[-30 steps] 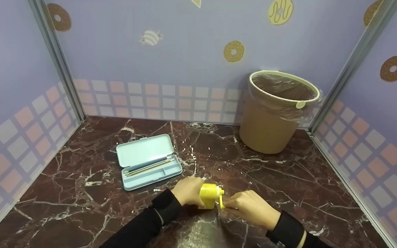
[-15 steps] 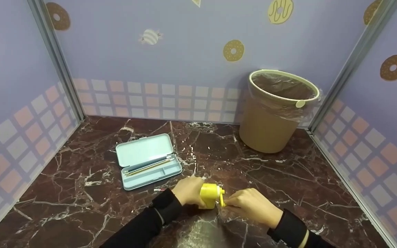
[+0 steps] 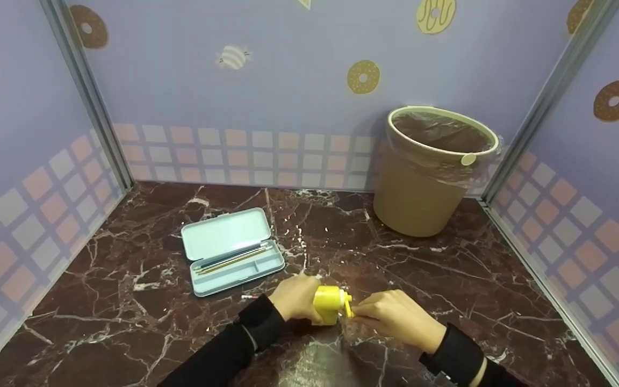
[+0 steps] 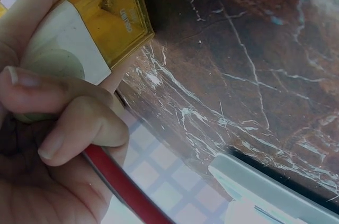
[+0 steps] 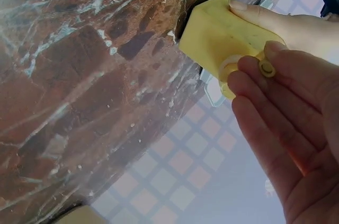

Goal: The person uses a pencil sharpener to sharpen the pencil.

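A yellow hand-crank pencil sharpener (image 3: 326, 305) lies low over the table, its crank side facing right. My left hand (image 3: 294, 295) grips it from the left. In the left wrist view its amber see-through drawer (image 4: 119, 20) and white front (image 4: 66, 44) show between the fingers. A red pencil (image 4: 124, 187) runs out of the left hand under the curled fingers; its white-tipped end (image 3: 249, 296) shows left of that hand in the head view. My right hand (image 3: 395, 317) pinches the end of the yellow crank handle (image 5: 267, 68). The pencil's point is hidden.
An open light-blue pencil case (image 3: 234, 255) with several pencils lies left of the hands. At the back right stands a tan bin (image 3: 419, 199) with a clear liner. White specks dot the dark marble table (image 3: 127, 333). Patterned walls close off the back and sides.
The crank handle has turned slightly, its free end swinging up and to the right. My right hand has risen a little with it. The left hand and sharpener have hardly moved.
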A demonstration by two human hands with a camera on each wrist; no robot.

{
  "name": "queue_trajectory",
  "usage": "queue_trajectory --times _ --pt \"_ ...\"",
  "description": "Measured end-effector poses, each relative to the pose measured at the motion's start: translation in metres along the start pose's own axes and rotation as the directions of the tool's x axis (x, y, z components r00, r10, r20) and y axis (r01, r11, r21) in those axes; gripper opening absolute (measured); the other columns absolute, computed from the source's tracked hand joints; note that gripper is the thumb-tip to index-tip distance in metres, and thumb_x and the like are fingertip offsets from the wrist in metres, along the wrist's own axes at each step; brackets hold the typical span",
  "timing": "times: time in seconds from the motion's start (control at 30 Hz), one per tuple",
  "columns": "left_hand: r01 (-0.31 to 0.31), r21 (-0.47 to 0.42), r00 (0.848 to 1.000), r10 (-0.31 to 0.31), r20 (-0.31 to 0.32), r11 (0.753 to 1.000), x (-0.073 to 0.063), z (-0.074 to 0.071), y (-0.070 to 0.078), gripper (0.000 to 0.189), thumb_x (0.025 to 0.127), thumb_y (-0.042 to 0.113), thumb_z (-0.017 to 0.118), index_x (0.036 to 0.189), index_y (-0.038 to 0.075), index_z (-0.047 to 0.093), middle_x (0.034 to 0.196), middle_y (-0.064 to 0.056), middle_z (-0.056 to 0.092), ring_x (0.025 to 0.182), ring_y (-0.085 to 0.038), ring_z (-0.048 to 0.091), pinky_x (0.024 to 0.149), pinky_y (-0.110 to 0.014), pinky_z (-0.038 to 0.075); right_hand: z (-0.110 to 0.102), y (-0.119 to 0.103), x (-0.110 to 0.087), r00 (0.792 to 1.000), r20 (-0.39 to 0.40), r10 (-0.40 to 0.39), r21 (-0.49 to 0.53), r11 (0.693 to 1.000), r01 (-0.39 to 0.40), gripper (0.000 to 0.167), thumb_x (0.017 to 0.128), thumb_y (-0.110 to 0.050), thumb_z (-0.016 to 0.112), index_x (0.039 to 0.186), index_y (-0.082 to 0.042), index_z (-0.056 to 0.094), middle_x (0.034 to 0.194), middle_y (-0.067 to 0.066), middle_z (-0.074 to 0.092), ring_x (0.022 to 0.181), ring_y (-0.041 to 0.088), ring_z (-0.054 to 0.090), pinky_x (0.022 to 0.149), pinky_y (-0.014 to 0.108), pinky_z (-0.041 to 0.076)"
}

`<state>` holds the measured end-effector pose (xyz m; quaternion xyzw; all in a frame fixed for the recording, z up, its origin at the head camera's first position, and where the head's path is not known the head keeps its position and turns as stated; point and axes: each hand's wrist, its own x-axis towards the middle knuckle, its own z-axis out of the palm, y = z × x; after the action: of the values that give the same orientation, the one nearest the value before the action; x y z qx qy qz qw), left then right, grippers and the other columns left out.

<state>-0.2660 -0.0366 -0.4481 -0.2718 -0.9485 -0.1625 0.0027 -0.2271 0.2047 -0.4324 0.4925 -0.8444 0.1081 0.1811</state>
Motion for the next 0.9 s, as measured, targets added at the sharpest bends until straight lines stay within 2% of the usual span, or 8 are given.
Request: queue_trajectory --times 0.13,0.33,0.53,0.73,0.9 --pt "-0.002 -0.001 1.0 0.002 0.007 1.0 0.0 0.0 -0.001 0.047 0.056 0.026 0.097 0.088 0.006 0.069 0.081 -0.006 0.071 0.075 -0.024 0.066 0.069 -0.04 0.059 -0.003 0.001 0.002 1.0 -0.008 0.006 -0.002 1.0 -0.006 0.008 0.085 -0.02 0.081 0.092 -0.017 0.08 0.083 -0.007 0.079 0.066 0.004 0.07 0.06 0.018 0.054" --pt "-0.014 -0.002 1.0 0.014 0.012 1.0 0.001 0.001 -0.003 0.047 0.056 0.027 0.096 0.088 0.008 0.068 0.081 -0.004 0.07 0.074 -0.021 0.065 0.066 -0.037 0.058 -0.003 0.002 0.002 1.0 -0.026 0.013 0.012 1.0 -0.013 0.011 0.084 -0.021 0.081 0.094 -0.017 0.081 0.083 -0.008 0.079 0.067 0.004 0.071 0.061 0.018 0.055" --pt "-0.021 0.015 0.999 0.021 0.04 1.0 0.003 0.002 -0.002 0.048 0.057 0.029 0.097 0.09 0.008 0.069 0.083 -0.003 0.07 0.075 -0.021 0.065 0.068 -0.037 0.058 -0.003 0.002 0.0 0.999 -0.036 0.009 -0.007 1.0 -0.009 0.01 0.085 -0.02 0.08 0.095 -0.016 0.08 0.084 -0.008 0.079 0.068 0.004 0.071 0.062 0.018 0.055" --pt "-0.044 0.022 0.998 0.043 0.051 0.999 0.003 -0.001 0.0 0.045 0.058 0.024 0.095 0.091 0.006 0.072 0.082 -0.004 0.072 0.07 -0.018 0.062 0.066 -0.035 0.057 -0.012 0.005 0.004 0.997 -0.02 0.072 -0.009 0.997 -0.072 0.016 0.086 -0.017 0.08 0.101 -0.013 0.081 0.087 -0.005 0.079 0.072 0.007 0.073 0.064 0.022 0.057" --pt "-0.041 0.005 0.997 0.041 0.061 0.999 0.005 -0.003 -0.001 0.041 0.059 0.022 0.094 0.088 0.007 0.069 0.079 -0.003 0.07 0.066 -0.014 0.057 0.06 -0.03 0.052 -0.015 0.009 0.008 0.994 0.0 0.112 -0.014 0.994 -0.112 0.014 0.087 -0.019 0.078 0.1 -0.014 0.081 0.088 -0.006 0.079 0.074 0.007 0.073 0.066 0.023 0.058"
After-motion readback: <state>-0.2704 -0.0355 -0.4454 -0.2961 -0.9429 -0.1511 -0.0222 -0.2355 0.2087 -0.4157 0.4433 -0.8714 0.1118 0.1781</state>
